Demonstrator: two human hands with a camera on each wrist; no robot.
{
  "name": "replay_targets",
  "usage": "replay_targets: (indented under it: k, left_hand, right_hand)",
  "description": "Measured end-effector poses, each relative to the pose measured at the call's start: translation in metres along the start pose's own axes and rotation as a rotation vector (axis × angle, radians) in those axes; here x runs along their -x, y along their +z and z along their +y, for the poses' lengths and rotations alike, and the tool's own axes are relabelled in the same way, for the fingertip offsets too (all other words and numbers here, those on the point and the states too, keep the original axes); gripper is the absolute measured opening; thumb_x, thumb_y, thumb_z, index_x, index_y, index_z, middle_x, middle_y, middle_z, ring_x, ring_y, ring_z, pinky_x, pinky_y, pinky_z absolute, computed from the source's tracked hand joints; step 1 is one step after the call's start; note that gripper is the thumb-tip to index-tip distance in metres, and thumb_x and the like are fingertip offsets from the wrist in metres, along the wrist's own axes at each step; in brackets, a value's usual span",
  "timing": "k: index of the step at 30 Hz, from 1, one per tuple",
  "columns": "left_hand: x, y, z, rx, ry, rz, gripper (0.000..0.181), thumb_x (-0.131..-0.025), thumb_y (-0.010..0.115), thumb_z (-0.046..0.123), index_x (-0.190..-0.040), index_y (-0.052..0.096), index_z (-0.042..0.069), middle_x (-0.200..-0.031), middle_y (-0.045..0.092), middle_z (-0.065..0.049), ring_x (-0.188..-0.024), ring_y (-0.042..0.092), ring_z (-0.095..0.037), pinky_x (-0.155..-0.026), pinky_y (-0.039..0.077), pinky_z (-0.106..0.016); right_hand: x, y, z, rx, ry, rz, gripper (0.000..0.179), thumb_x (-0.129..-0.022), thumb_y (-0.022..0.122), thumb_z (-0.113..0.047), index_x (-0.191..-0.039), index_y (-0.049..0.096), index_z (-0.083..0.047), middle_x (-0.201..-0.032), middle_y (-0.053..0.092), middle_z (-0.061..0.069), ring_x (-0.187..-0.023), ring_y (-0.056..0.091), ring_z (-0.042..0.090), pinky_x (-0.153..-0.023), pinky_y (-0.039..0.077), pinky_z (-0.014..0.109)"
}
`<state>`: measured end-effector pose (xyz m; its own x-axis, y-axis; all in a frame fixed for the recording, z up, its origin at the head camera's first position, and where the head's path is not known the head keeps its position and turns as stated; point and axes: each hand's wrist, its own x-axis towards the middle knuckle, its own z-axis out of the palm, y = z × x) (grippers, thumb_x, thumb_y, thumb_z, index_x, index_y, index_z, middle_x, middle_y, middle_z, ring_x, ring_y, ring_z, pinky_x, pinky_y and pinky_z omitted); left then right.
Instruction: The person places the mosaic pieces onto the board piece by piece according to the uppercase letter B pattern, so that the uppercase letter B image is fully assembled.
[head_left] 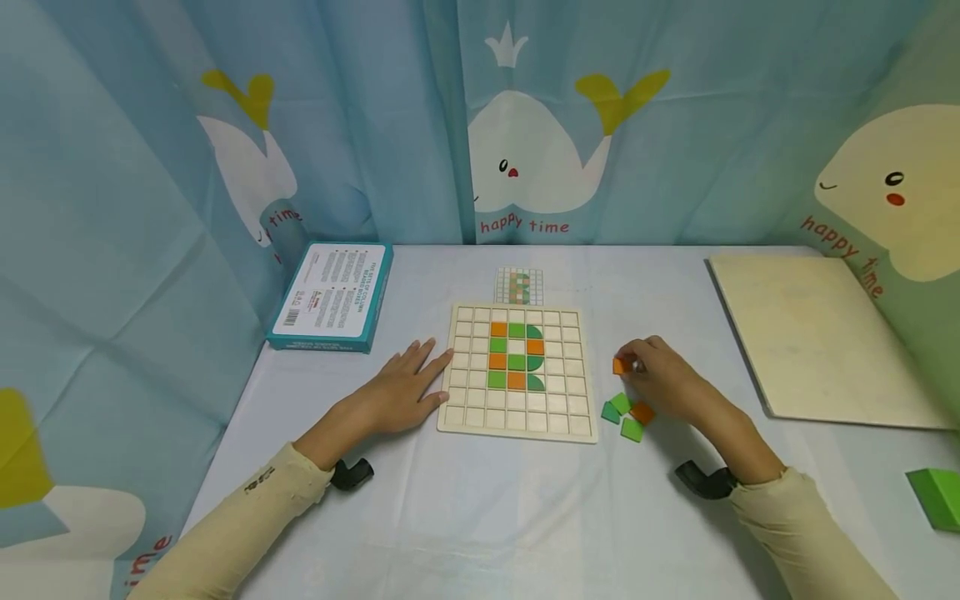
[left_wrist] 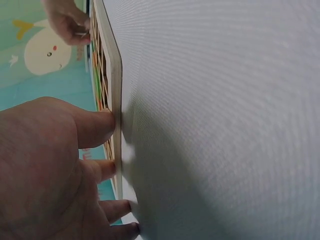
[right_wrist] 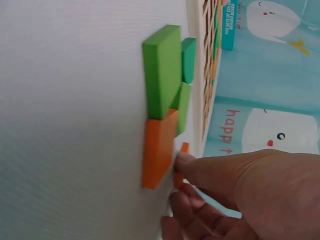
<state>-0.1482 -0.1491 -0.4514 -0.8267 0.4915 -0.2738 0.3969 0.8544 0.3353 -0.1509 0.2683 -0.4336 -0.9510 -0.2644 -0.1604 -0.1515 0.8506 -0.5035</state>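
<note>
A pale wooden grid board (head_left: 517,422) lies mid-table, holding orange and light green squares and dark green rounded pieces (head_left: 536,362) in several of its cells. My left hand (head_left: 397,392) lies at the board's left edge with fingers spread; in the left wrist view its thumb (left_wrist: 95,127) touches the rim. To the right of the board, my right hand (head_left: 663,379) pinches an orange tile (head_left: 619,366) between thumb and fingers. Just below that hand are loose tiles: an orange square (head_left: 642,413), two light green squares (head_left: 632,429) and a darker green piece (head_left: 611,412).
Behind the board lies a printed pattern card (head_left: 519,285) with a similar coloured figure. A blue-edged box (head_left: 330,296) sits back left. At right are a large pale panel (head_left: 825,342) and a green block (head_left: 937,498). Whale-print curtains (head_left: 420,125) surround the table.
</note>
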Motion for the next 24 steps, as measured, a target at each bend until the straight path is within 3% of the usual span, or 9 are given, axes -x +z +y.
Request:
replay_targets:
  k: [7,14,24]
  left_hand:
    - [0.0,0.0,0.0,-0.024,0.0,-0.005,0.07,-0.111,0.044,0.048,-0.171,0.019,0.022,-0.178,0.008,-0.014,-0.164,0.006,-0.039,-0.13,0.015,-0.058]
    - [0.003,-0.002,0.002,-0.025,-0.007,-0.013,0.07,-0.111,0.045,0.048,-0.171,0.018,0.022,-0.178,0.008,-0.015,-0.164,0.006,-0.039,-0.13,0.015,-0.059]
    - [0.002,-0.001,0.002,-0.001,-0.01,-0.005,0.07,-0.111,0.046,0.047,-0.171,0.019,0.022,-0.178,0.007,-0.014,-0.164,0.005,-0.038,-0.131,0.012,-0.059]
  right_hand:
    - [-0.007,0.008,-0.001,-0.025,-0.024,0.001,0.027,-0.103,0.066,-0.004,-0.128,0.063,0.003,-0.123,0.056,0.023,-0.107,0.058,0.035,-0.09,0.055,0.049]
    - [-0.012,0.016,-0.034,-0.057,-0.051,0.031,0.03,-0.105,0.065,-0.007,-0.132,0.061,0.005,-0.124,0.056,0.024,-0.108,0.06,0.035,-0.092,0.056,0.049]
    - [-0.012,0.054,-0.093,0.037,-0.394,0.063,0.021,-0.096,0.076,-0.002,-0.115,0.069,0.002,-0.11,0.064,0.012,-0.094,0.062,0.023,-0.081,0.059,0.035]
